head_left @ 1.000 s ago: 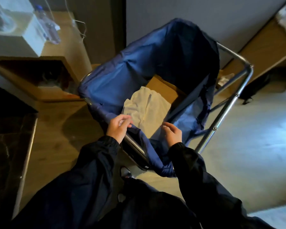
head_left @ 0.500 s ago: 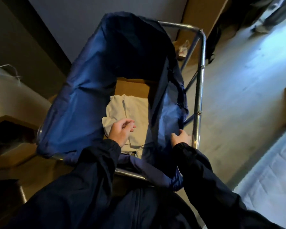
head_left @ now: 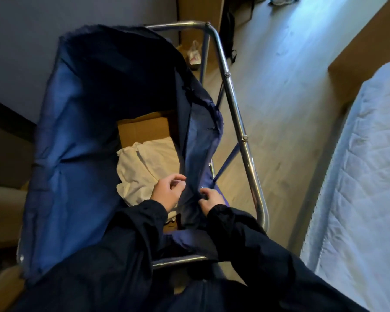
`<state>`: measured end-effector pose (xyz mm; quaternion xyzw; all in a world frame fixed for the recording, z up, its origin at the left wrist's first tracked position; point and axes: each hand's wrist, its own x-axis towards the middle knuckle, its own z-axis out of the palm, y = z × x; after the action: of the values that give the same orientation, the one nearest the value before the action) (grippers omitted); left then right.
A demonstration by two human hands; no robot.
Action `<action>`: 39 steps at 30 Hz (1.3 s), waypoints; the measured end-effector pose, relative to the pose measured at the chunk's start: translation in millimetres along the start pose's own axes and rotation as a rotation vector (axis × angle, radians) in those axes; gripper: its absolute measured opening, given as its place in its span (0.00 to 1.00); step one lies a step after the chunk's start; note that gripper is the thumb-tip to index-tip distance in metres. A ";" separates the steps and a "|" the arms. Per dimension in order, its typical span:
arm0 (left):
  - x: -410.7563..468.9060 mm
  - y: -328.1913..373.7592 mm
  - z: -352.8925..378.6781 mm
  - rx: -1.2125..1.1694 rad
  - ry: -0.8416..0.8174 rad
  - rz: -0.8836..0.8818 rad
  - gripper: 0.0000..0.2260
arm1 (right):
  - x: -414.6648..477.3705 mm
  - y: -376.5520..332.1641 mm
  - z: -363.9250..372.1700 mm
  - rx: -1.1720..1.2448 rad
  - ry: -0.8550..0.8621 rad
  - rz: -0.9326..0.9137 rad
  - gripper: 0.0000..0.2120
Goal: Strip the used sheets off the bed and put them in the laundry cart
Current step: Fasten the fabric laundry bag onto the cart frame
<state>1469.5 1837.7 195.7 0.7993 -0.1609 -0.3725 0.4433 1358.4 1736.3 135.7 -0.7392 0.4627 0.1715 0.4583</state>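
Note:
The laundry cart (head_left: 234, 109) is a chrome tube frame with a dark blue fabric bag (head_left: 77, 143) hanging in it. A crumpled white sheet (head_left: 144, 170) lies at the bag's bottom on brown cardboard (head_left: 144, 129). The bag's right wall sags inward, off the right rail. My right hand (head_left: 209, 198) pinches that loose blue edge. My left hand (head_left: 169, 191) hovers just left of it over the sheet, fingers curled, and whether it touches the fabric I cannot tell. The bed (head_left: 369, 176) with a white quilted surface runs along the right.
Pale wooden floor (head_left: 279, 86) lies between cart and bed. A brown bed frame (head_left: 358, 57) stands at the upper right. A white plastic bag (head_left: 194, 55) sits on the floor behind the cart, beside a wooden cabinet (head_left: 198, 10). A grey wall is on the left.
The view has swung right, bringing the bed into sight. My right hand left the chrome rail and took the loose blue bag edge. My left hand moved right, toward it.

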 end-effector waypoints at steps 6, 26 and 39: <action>19.7 -26.2 -7.3 0.242 -0.075 -0.108 0.33 | -62.4 -46.3 47.1 -0.353 -0.139 -0.381 0.18; 35.3 -77.6 -129.9 0.128 -0.155 -0.242 0.13 | -71.0 -114.8 161.0 -0.383 0.326 -0.079 0.15; 16.0 -71.2 -76.3 -0.119 -0.237 -0.325 0.10 | -79.1 -51.3 145.2 -0.346 0.616 -0.160 0.15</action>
<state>1531.3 1912.7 154.6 0.7377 -0.0584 -0.5394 0.4017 1385.7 1907.2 140.3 -0.8567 0.4839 -0.0196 0.1776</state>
